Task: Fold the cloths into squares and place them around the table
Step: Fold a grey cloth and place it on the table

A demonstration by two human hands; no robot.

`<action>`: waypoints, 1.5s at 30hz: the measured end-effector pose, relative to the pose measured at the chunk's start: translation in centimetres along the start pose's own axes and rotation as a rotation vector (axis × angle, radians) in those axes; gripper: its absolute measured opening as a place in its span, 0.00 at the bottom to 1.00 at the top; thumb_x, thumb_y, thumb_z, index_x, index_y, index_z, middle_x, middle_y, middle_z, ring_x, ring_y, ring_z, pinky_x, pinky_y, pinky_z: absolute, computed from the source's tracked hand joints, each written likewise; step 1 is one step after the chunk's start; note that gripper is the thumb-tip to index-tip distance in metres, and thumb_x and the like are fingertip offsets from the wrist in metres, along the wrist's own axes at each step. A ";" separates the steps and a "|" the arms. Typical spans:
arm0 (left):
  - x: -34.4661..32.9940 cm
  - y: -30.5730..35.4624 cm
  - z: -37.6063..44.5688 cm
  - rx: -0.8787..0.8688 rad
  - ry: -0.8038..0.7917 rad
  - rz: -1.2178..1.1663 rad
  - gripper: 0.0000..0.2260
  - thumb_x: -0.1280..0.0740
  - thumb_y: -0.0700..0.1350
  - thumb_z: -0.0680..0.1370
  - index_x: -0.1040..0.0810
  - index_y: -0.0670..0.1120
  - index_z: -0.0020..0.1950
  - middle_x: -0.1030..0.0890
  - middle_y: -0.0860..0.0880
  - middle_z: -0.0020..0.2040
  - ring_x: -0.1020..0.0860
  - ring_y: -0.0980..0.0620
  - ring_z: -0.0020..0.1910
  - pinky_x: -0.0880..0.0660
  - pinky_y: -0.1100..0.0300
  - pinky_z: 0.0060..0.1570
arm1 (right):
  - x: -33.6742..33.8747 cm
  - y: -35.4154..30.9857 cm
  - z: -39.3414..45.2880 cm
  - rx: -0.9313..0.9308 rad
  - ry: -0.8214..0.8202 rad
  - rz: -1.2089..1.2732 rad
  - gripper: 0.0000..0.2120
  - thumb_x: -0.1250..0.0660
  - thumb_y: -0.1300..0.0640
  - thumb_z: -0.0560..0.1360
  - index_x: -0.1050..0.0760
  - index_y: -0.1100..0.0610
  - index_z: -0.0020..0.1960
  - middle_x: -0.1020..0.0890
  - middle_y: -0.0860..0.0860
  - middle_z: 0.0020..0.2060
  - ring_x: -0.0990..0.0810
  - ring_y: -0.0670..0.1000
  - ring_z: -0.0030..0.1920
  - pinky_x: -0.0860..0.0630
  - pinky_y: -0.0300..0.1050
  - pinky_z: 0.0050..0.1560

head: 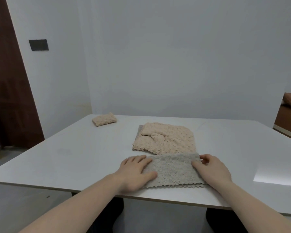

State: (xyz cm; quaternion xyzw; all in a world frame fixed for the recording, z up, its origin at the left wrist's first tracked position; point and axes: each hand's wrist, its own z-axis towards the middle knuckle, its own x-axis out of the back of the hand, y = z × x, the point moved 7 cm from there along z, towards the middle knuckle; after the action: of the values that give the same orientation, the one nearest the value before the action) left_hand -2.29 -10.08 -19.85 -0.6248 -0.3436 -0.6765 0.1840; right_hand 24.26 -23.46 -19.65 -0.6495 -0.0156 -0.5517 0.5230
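While one peach folded cloth (104, 119) is already sitting at the table's (74, 148) far left corner, you are working the grey cloth (172, 170) at the near edge, apparently folded once into a strip. Your left hand (134, 172) is pressing flat on its left end; your right hand (210, 169) is pinching its right end. The peach stack (166, 137) behind is waiting unfolded.

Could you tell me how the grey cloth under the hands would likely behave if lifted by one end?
The grey cloth would probably droop, since it lies folded flat. Its fluffy pile suggests it is light and unlikely to slip from the fingers.
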 end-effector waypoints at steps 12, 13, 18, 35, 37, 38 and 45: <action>0.9 -5.9 0.2 0.136 0.227 -0.090 0.28 0.45 0.66 0.81 0.34 0.56 0.78 0.37 0.55 0.81 0.41 0.53 0.79 0.47 0.53 0.79 | 0.3 -0.1 -0.4 0.046 0.084 0.077 0.04 0.28 0.49 0.72 0.24 0.47 0.42 0.17 0.42 0.36 0.19 0.47 0.42 0.24 0.47 0.44; 1.1 -5.8 0.1 0.133 0.239 -0.092 0.27 0.45 0.65 0.81 0.33 0.56 0.78 0.35 0.55 0.80 0.39 0.54 0.78 0.46 0.54 0.79 | 0.3 -0.1 -0.4 0.053 0.086 0.082 0.05 0.28 0.50 0.72 0.24 0.46 0.44 0.17 0.42 0.38 0.19 0.48 0.43 0.24 0.48 0.46; 1.5 -5.4 -0.2 0.122 0.274 -0.093 0.26 0.43 0.64 0.81 0.30 0.54 0.76 0.31 0.55 0.78 0.35 0.53 0.76 0.43 0.55 0.77 | -0.2 -0.1 -0.4 0.070 0.057 -0.035 0.24 0.34 0.42 0.75 0.28 0.47 0.69 0.20 0.46 0.56 0.22 0.54 0.57 0.26 0.51 0.59; 1.8 -6.1 -0.4 0.156 0.333 -0.201 0.21 0.41 0.65 0.76 0.22 0.57 0.64 0.20 0.58 0.63 0.24 0.54 0.63 0.30 0.55 0.66 | 0.8 -0.4 -1.5 -0.009 0.103 0.202 0.07 0.28 0.52 0.72 0.26 0.50 0.42 0.16 0.47 0.36 0.18 0.52 0.38 0.22 0.50 0.44; 1.9 -6.2 -0.5 0.173 0.351 -0.212 0.22 0.40 0.64 0.76 0.22 0.56 0.65 0.20 0.58 0.64 0.25 0.54 0.64 0.29 0.56 0.66 | 1.2 -0.7 -1.7 -0.009 0.124 0.276 0.07 0.26 0.55 0.72 0.25 0.51 0.43 0.16 0.49 0.40 0.19 0.52 0.39 0.25 0.47 0.42; 2.0 -6.3 -0.6 0.179 0.358 -0.214 0.22 0.39 0.64 0.76 0.22 0.56 0.65 0.20 0.57 0.64 0.24 0.54 0.64 0.29 0.56 0.66 | 1.4 -0.8 -1.7 -0.004 0.122 0.305 0.08 0.25 0.57 0.72 0.25 0.52 0.44 0.17 0.50 0.42 0.19 0.52 0.40 0.27 0.47 0.41; 1.9 -6.6 -0.4 0.188 0.366 -0.241 0.24 0.39 0.65 0.74 0.22 0.56 0.65 0.19 0.57 0.63 0.24 0.54 0.63 0.28 0.55 0.64 | 3.1 -3.7 -0.9 -0.059 0.000 0.498 0.17 0.24 0.59 0.72 0.27 0.52 0.56 0.17 0.49 0.50 0.17 0.54 0.47 0.21 0.50 0.48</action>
State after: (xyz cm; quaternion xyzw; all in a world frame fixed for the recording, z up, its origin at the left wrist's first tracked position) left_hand -7.33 -5.47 -19.58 -0.4263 -0.4379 -0.7607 0.2186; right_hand 22.66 -24.11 -15.11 -0.6482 0.1610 -0.4061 0.6236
